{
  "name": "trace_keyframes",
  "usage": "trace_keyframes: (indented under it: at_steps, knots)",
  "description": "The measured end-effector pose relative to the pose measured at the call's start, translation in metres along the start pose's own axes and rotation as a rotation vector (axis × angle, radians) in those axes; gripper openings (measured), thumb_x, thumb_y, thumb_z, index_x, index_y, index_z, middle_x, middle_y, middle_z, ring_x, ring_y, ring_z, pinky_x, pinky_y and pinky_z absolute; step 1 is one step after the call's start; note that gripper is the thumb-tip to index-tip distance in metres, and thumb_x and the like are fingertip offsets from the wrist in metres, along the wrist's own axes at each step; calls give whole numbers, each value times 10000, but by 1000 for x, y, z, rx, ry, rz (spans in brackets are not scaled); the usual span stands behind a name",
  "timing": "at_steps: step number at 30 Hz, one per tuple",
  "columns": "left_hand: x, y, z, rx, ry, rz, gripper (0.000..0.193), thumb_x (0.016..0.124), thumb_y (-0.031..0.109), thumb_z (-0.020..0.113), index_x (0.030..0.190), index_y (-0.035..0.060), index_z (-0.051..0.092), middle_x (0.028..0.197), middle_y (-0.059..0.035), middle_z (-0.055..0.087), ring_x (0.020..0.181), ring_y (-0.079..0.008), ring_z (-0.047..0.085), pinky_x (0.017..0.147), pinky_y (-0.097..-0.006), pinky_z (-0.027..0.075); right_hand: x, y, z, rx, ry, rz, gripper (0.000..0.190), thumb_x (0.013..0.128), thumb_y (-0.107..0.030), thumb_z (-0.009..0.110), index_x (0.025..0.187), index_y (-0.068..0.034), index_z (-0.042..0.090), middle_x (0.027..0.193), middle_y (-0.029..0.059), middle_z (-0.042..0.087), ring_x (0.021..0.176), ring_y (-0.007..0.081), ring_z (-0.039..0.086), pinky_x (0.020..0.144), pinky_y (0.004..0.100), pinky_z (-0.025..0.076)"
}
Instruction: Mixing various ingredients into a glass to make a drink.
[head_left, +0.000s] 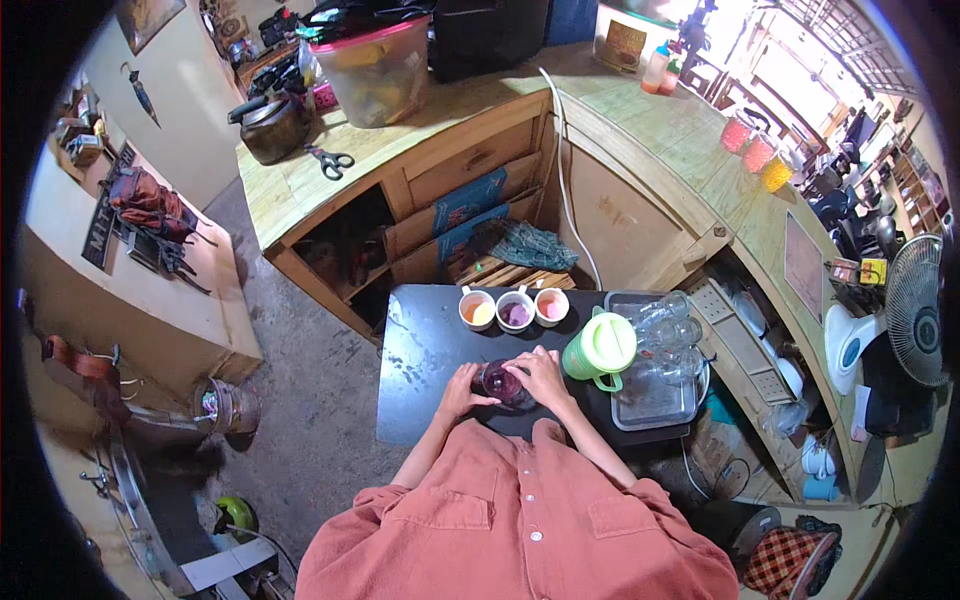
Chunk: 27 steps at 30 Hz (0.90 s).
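Note:
On the black tabletop (420, 352), a clear glass (501, 381) with a dark purple-red content stands close before me. My left hand (459, 391) grips its left side, the thumb along the near side. From the right, my right hand (543, 377) holds the same glass, fingers at the rim and partly covering it. Just beyond stand a white cup (477, 328) with orange and yellow content, a white cup (515, 330) with purple content and a white cup (553, 325) with orange-pink content. Right of my right hand is a light green lidded pitcher (600, 349).
A clear tray (652, 424) at the right carries several upturned-looking glasses (671, 330). Behind, a wooden counter (360, 157) holds scissors (330, 161), a metal kettle (274, 131) and a pink-rimmed tub (375, 82). A fan (916, 315) stands far right.

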<state>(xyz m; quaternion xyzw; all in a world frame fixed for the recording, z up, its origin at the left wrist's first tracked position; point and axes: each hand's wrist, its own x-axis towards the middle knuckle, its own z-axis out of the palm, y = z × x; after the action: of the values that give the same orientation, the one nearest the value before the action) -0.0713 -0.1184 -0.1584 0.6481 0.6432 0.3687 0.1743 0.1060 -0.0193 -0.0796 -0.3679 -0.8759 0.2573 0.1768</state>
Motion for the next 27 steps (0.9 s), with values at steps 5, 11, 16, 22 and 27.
trace_keyframes:
  at_steps: [5,11,16,22,27]
  knots:
    - [2,3,-1,-53,18,-8,726,508,425,829,1040,22,546,903,-137,537,862,-322,529,766,-404,446,0,2,1,-62,-98,-9,140,810,-248,612,865,-184,724,870,-18,668,840,188,531,787,363,321]
    - [2,-2,0,-109,-47,-43,714,503,402,840,1012,6,533,885,-141,528,860,-326,523,753,-408,441,2,6,4,-62,-19,-33,131,804,-261,617,837,-197,726,828,-26,664,848,188,530,782,373,321]
    - [1,-5,3,-121,-48,-59,713,492,387,848,1000,6,526,888,-143,530,848,-328,524,743,-404,442,8,2,0,-30,-30,-39,147,806,-275,617,849,-188,727,846,-17,671,833,189,534,774,374,313]
    - [1,-14,5,-104,-60,-11,708,496,375,847,1009,12,520,892,-143,532,849,-332,524,748,-402,443,4,3,2,-24,-22,-19,147,809,-278,617,841,-186,727,841,-13,672,808,192,542,761,370,319]
    - [-1,-14,7,-114,-67,-31,701,506,368,844,1010,13,511,888,-140,524,855,-330,521,754,-403,440,-1,6,8,-12,-11,5,153,813,-278,614,834,-175,726,837,-10,672,792,197,547,758,368,320]
